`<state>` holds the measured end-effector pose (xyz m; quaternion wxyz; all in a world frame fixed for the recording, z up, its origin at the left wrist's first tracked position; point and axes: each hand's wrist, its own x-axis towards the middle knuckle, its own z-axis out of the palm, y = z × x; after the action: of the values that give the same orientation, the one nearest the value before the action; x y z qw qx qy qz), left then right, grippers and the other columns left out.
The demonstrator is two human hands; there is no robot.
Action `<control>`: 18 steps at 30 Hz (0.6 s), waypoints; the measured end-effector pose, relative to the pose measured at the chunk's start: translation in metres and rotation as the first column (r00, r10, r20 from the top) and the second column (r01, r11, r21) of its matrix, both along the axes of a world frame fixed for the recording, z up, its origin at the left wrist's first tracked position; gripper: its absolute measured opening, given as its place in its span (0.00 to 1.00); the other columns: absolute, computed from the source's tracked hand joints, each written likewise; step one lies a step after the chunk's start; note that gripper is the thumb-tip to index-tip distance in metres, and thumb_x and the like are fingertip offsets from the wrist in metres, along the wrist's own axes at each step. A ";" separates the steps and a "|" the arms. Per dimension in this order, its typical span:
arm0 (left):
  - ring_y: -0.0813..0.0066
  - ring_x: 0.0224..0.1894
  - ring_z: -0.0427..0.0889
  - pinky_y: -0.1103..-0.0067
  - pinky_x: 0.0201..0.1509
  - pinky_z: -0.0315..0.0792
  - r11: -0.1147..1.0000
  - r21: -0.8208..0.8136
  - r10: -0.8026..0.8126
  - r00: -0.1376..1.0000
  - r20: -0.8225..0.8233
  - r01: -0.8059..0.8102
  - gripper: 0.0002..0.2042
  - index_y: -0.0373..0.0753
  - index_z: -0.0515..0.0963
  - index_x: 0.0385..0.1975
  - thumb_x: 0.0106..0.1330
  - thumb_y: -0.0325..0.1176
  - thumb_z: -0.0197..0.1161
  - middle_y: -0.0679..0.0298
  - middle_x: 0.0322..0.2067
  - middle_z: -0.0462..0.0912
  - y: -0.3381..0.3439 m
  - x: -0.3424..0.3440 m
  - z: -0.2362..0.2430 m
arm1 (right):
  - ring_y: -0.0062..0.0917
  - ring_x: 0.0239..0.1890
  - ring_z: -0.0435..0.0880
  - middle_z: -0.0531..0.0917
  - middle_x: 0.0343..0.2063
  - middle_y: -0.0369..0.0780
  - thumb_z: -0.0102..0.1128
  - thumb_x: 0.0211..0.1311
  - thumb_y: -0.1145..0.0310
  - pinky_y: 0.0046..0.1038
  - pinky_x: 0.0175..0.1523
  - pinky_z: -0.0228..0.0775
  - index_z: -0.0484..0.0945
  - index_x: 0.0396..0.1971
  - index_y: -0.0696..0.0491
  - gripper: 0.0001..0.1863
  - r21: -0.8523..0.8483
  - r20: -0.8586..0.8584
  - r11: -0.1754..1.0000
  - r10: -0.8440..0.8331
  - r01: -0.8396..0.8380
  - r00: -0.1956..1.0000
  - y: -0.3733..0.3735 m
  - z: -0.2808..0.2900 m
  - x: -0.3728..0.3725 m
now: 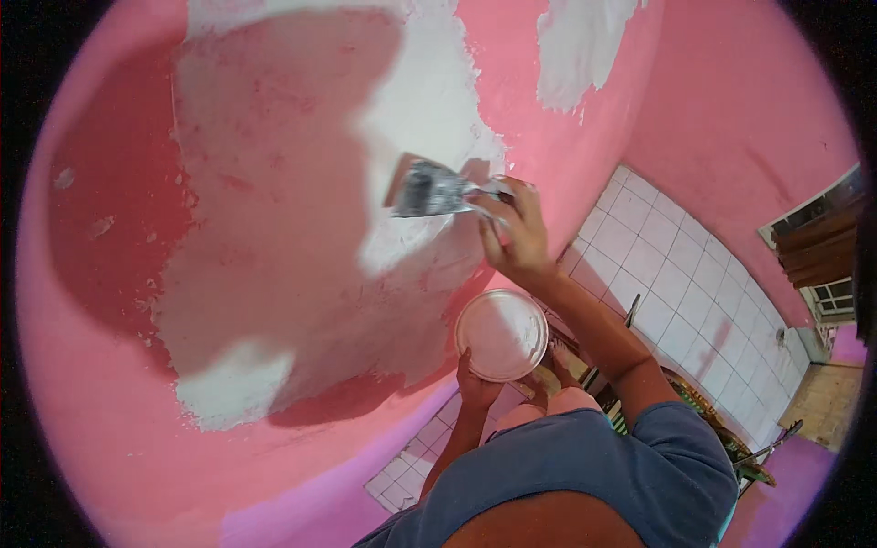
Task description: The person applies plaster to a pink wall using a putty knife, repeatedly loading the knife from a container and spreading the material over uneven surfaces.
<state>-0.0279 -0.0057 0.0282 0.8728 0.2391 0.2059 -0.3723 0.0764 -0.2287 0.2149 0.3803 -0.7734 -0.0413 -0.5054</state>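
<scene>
My right hand (521,233) is closed round the handle of a putty knife (427,190). Its wide blade, smeared with white and grey filler, is held at the wall, though I cannot tell if it touches. A large patch of whitish filler (425,100) covers the pink wall there, with pink showing through thinly in places. Lower down, my left hand (478,388) grips the rim of a round, shallow white container (501,333). Pale filler lies inside it. The fingers under the container are hidden.
A smaller filler patch (585,46) is farther right on the wall. White floor tiles (676,265) lie to the right, with a green and yellow slatted piece (699,402) beside my right arm. A window with a brown curtain (822,247) is at the far right.
</scene>
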 end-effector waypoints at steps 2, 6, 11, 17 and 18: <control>0.50 0.62 0.59 0.50 0.64 0.52 1.000 -0.004 -0.005 1.000 0.022 0.005 0.35 0.42 0.55 0.63 0.58 0.51 0.55 0.53 0.61 0.59 -0.002 0.000 -0.001 | 0.41 0.44 0.72 0.72 0.44 0.46 0.58 0.46 0.81 0.40 0.50 0.63 0.75 0.46 0.46 0.24 0.004 0.014 1.000 0.019 -0.019 1.000 0.007 0.004 0.008; 0.50 0.62 0.60 0.49 0.63 0.52 1.000 0.027 0.003 1.000 0.017 -0.004 0.35 0.42 0.55 0.63 0.57 0.51 0.55 0.54 0.62 0.59 -0.001 -0.003 -0.002 | 0.41 0.44 0.72 0.73 0.44 0.46 0.58 0.47 0.82 0.38 0.47 0.66 0.75 0.45 0.47 0.22 0.014 -0.049 1.000 -0.009 0.010 0.999 0.005 -0.042 0.008; 0.55 0.62 0.62 0.55 0.65 0.54 0.998 -0.064 0.018 0.999 -0.045 -0.021 0.30 0.40 0.57 0.62 0.62 0.47 0.51 0.55 0.60 0.63 0.005 -0.009 0.004 | 0.42 0.44 0.72 0.73 0.42 0.47 0.58 0.48 0.83 0.37 0.45 0.66 0.75 0.43 0.52 0.20 -0.039 -0.155 0.994 -0.103 0.098 0.982 -0.023 -0.113 -0.018; 0.54 0.62 0.62 0.55 0.65 0.54 0.996 0.088 0.009 0.997 0.080 -0.016 0.30 0.40 0.58 0.61 0.62 0.47 0.52 0.55 0.60 0.63 0.001 -0.006 0.016 | 0.38 0.45 0.74 0.78 0.39 0.44 0.57 0.50 0.85 0.33 0.46 0.68 0.74 0.40 0.55 0.16 0.011 0.030 0.993 -0.118 0.118 0.993 -0.026 -0.009 -0.004; 0.54 0.62 0.62 0.55 0.65 0.54 1.000 -0.014 0.016 1.000 0.024 -0.015 0.30 0.40 0.58 0.61 0.61 0.48 0.52 0.55 0.60 0.64 0.004 -0.005 0.009 | 0.38 0.45 0.74 0.78 0.39 0.44 0.56 0.51 0.85 0.32 0.46 0.68 0.75 0.40 0.55 0.15 0.012 0.086 0.994 -0.107 0.107 0.990 -0.026 0.013 0.002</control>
<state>-0.0325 -0.0021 0.0376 0.8797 0.2361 0.1945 -0.3640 0.0779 -0.2548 0.2283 0.3532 -0.7506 -0.0144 -0.5583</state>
